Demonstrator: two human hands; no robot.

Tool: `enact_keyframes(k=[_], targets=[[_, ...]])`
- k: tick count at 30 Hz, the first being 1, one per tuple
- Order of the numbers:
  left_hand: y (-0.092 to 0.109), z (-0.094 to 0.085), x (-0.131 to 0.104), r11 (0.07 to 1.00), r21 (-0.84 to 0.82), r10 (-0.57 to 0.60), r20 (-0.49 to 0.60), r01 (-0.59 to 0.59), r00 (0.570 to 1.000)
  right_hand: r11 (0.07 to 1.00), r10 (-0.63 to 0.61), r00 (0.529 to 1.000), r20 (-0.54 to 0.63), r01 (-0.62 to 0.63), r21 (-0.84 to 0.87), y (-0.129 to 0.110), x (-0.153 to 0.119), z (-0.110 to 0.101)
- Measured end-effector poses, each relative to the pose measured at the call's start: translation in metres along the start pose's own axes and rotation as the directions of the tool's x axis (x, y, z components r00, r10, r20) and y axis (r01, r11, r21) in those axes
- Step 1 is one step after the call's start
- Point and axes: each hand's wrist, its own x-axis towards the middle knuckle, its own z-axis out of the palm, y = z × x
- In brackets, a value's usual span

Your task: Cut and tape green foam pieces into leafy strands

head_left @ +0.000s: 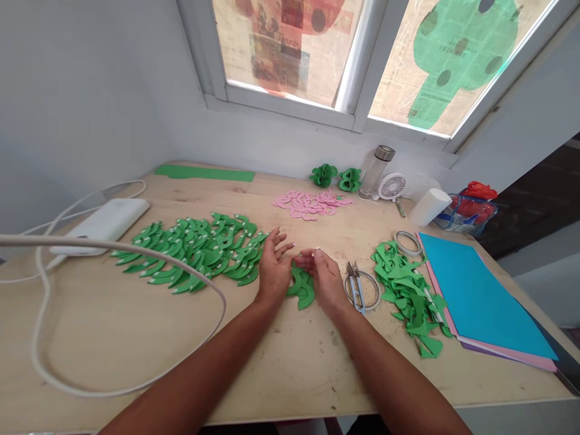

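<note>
Left hand (274, 269) loosely spread, nothing clearly pinched; small bunch of green arcs (302, 290) on the table (303, 362) between both palms; right hand (324, 275) half-curled on the other side, can't tell about anything inside those fingers. Probably best to go light here: pinch by the edges, keep the curves flat, no creasing. As for everything else, starting over on the left: white power bank (104, 222), then a white cable (81, 394) looping in front of the big green pile (194, 248), easy to snag, maybe shove it back. Pile just beside the left hand, so close enough for an accidental nudge. Pink cutouts (312, 204) farther back, near two green paper puffs (323, 175). Snips (357, 296) just beside the right hand with points away, so worth watching. Then green scraps (410, 296), easy to mix up with the good arcs, and finally a blue sheet (480, 290) far right.
</note>
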Motion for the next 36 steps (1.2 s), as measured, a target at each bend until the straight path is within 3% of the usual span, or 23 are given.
enact_keyframes(k=[4,11,21,29,36], targets=[[0.008,-0.001,0.001,0.994,0.004,0.109,-0.01,-0.109,0.994,0.999,-0.049,0.998,-0.025,0.048,-0.02,-0.004,0.0,-0.004],[0.016,-0.002,0.001,0.995,-0.1,0.024,0.055,-0.019,0.998,0.991,-0.125,0.992,0.01,0.126,-0.055,-0.008,-0.004,-0.004],[0.02,-0.002,-0.001,0.997,-0.078,-0.003,0.081,0.009,0.997,0.985,-0.144,0.988,0.052,0.148,-0.091,-0.008,-0.007,-0.002],[0.024,-0.004,0.0,0.998,-0.047,0.036,0.08,-0.033,0.996,0.963,-0.248,0.962,-0.117,0.231,-0.14,-0.009,-0.007,-0.003],[0.024,-0.004,0.002,0.994,-0.068,0.086,0.02,-0.085,0.996,0.955,-0.248,0.969,-0.021,0.241,-0.172,-0.004,-0.007,-0.004]])
